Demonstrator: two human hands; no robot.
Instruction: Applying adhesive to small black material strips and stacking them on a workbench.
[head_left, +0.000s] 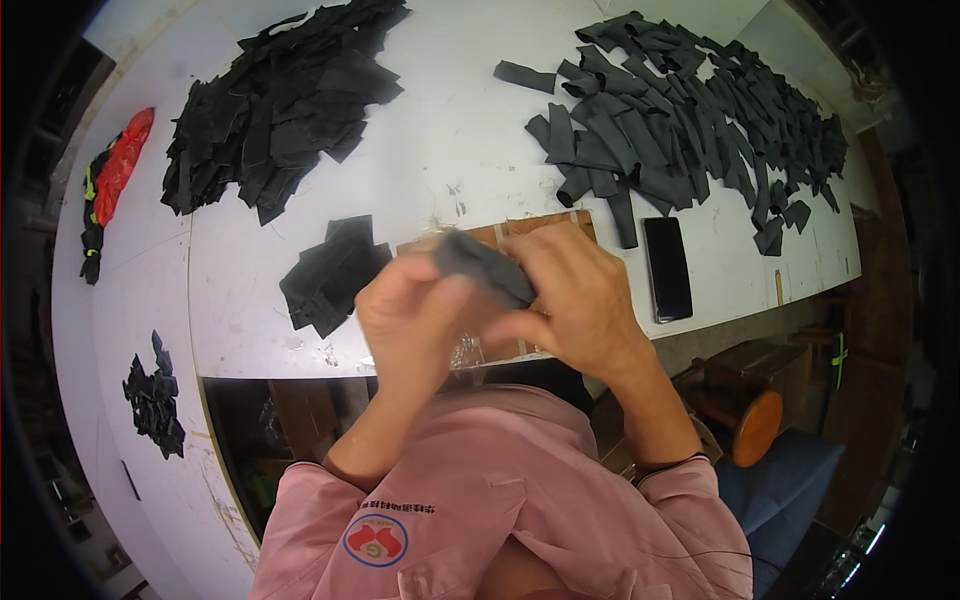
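Between my two hands, above the table's front edge, is a dark grey fabric piece [487,268], folded or tube-shaped and smeared by motion. My left hand [408,312] pinches its left end between thumb and fingers. The right end is gripped by my right hand [578,290], fingers curled over it. Below them lies a brown board [575,222] with pale strips, mostly hidden by my hands. Close to my left hand sits a small stack of flat dark fabric pieces [335,275]. A black phone [668,270] lies to the right of my right hand.
A large heap of flat dark pieces [280,110] covers the table's far left; many dark fabric tubes [690,120] spread over the far right. Further left are a red plastic bag [123,165] and dark scraps [153,400]. A round stool [757,428] stands below, right.
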